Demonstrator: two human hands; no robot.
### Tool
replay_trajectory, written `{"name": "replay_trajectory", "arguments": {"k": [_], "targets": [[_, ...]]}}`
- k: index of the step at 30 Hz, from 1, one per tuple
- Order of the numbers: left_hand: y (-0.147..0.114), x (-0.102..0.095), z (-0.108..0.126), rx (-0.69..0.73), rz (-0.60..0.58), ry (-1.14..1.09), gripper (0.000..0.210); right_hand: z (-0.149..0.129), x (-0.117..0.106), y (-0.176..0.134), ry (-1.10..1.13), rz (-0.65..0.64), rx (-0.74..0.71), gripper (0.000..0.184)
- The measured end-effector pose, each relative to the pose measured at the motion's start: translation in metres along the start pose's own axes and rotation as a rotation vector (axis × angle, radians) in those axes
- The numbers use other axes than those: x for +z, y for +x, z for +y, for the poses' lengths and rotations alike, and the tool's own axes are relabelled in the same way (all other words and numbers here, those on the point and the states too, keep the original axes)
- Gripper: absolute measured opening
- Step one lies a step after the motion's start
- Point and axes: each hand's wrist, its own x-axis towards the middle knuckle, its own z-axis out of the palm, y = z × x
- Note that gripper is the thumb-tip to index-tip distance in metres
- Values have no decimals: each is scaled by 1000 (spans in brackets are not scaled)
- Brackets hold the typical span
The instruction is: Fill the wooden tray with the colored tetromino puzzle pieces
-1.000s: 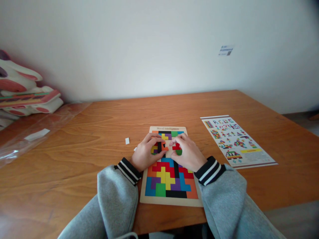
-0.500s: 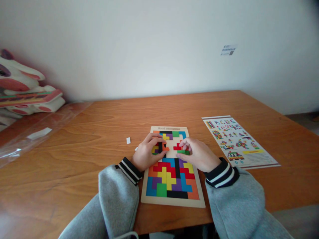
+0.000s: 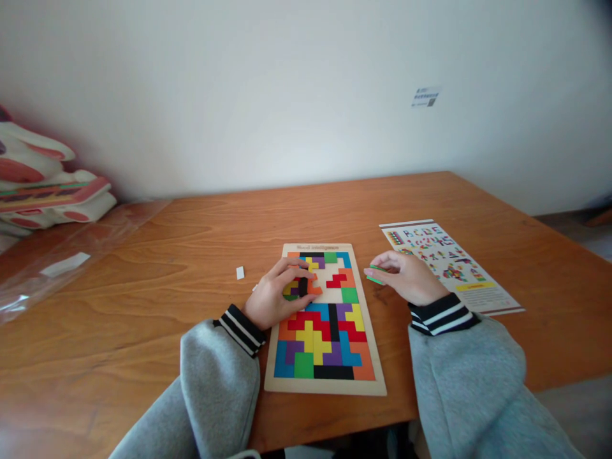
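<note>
A wooden puzzle tray (image 3: 325,386) lies on the table, filled with coloured block pieces except for a bare patch in its upper half. My left hand (image 3: 277,290) rests over the tray's left side, thumb and fingers curved around an orange puzzle piece (image 3: 315,288). Beside the tray's right edge, my right hand (image 3: 406,275) pinches a green puzzle piece (image 3: 375,276) above the table. Within the bare patch sits a red piece (image 3: 336,281), and a green square piece (image 3: 350,295) lies at the tray's right side. My left hand partly hides the pieces under it.
A printed pattern sheet (image 3: 482,296) lies to the right, partly behind my right hand. Left of the tray is a small white chip (image 3: 240,273). Clear plastic wrap (image 3: 115,233) and a white-and-pink toy figure (image 3: 52,191) are at the far left, by the wall.
My right hand has moved right, off the tray, with the green piece in its fingers. My left hand stays around the orange piece. The view has shifted slightly.
</note>
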Motion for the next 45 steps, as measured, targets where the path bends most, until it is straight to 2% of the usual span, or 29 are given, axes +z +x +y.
{"name": "replay_trajectory", "arguments": {"k": [6, 11, 18, 23, 30, 38, 45], "targets": [[14, 6, 5, 29, -73, -71, 26, 7, 3, 3, -69, 38, -27, 14], [18, 9, 1, 29, -152, -97, 30, 6, 3, 3, -131, 31, -57, 14], [19, 7, 1, 23, -192, -111, 27, 4, 7, 2, -160, 58, -68, 16], [18, 8, -1, 9, -184, -95, 27, -5, 16, 0, -176, 96, -215, 14], [19, 9, 1, -9, -198, -99, 27, -21, 28, -5, -208, -22, -322, 12], [19, 13, 2, 17, -189, -106, 29, -24, 44, -6, -295, 21, -291, 21], [19, 15, 2, 24, -160, -133, 28, -21, 46, -6, -277, 17, -266, 23]]}}
